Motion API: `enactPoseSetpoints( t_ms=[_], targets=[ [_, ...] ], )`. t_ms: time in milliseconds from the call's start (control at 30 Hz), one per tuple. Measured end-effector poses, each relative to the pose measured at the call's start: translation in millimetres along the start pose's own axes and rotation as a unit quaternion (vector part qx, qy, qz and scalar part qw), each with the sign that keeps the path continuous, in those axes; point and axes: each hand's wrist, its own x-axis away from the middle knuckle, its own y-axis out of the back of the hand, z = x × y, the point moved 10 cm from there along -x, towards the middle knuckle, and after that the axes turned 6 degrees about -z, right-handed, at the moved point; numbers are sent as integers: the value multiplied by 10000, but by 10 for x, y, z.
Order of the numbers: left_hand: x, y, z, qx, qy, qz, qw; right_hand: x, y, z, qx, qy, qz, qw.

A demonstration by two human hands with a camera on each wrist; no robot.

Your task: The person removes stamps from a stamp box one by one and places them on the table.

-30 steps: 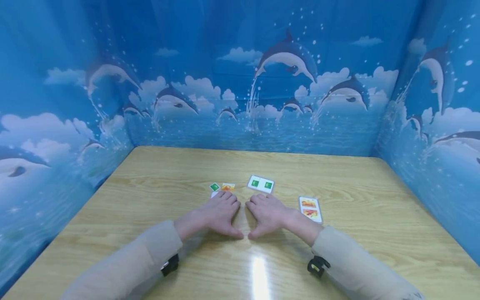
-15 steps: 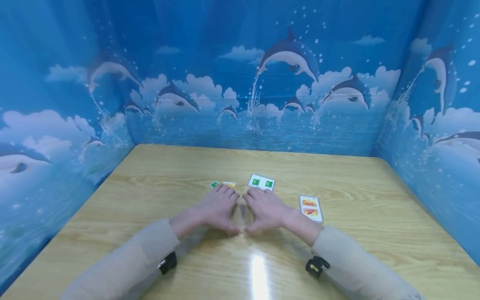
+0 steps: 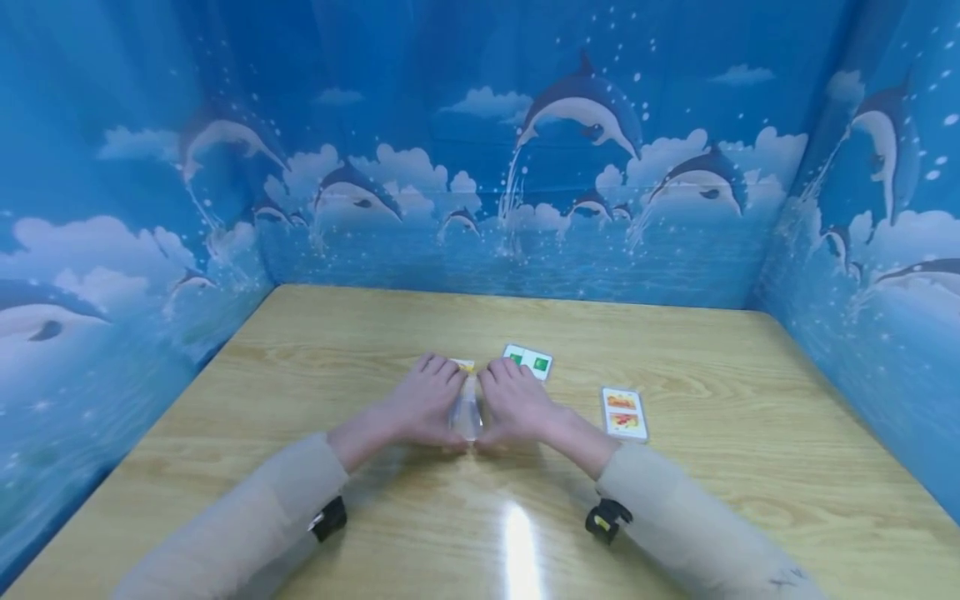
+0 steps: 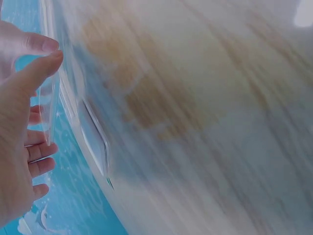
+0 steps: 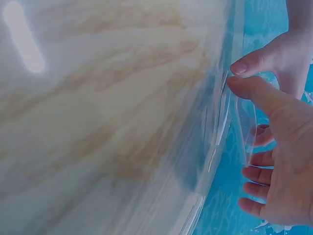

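Between the two hands is a clear, thin-edged plastic piece (image 3: 468, 417), raised above the table. In the right wrist view, the clear plastic piece (image 5: 246, 129) shows a rounded rectangular outline. My left hand (image 3: 426, 404) grips its left side, thumb at the near edge and fingers along the far edge. My right hand (image 3: 517, 404) holds the opposite side in the same way, the two thumbs almost meeting. Just beyond the hands, a small yellow-orange picture piece (image 3: 467, 365) is partly covered. A card with two green squares (image 3: 536, 362) lies behind the right hand's fingers, which overlap it.
A white card with two orange pictures (image 3: 624, 414) lies right of the right forearm. All this is on a wood-grain table (image 3: 337, 325), enclosed by a blue dolphin-print curtain (image 3: 420, 167) at the back and sides. Each sleeve has a dark strap beneath it.
Both hands have risen and moved slightly away from the body, bringing the clear plastic piece up off the table. The left hand now covers the small green piece.
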Motion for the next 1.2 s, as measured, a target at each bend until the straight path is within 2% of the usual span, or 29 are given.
enactPoseSetpoints(
  t_ms=[233,500,867,1200],
  targets=[
    [14,-32,177,316,160,225,9991,-156,-21,18,-193,57,131,9997],
    [70,-108,293,845,66,343,9958,-280,-143,72,-399,11,378,9985],
    [112,-159,393,873,39,230,9959,-410,-254,107,-447,-11,482,9978],
    [108,-239,469,1140,189,503,9920,-478,-330,71,-480,-2,774,9958]
  ],
)
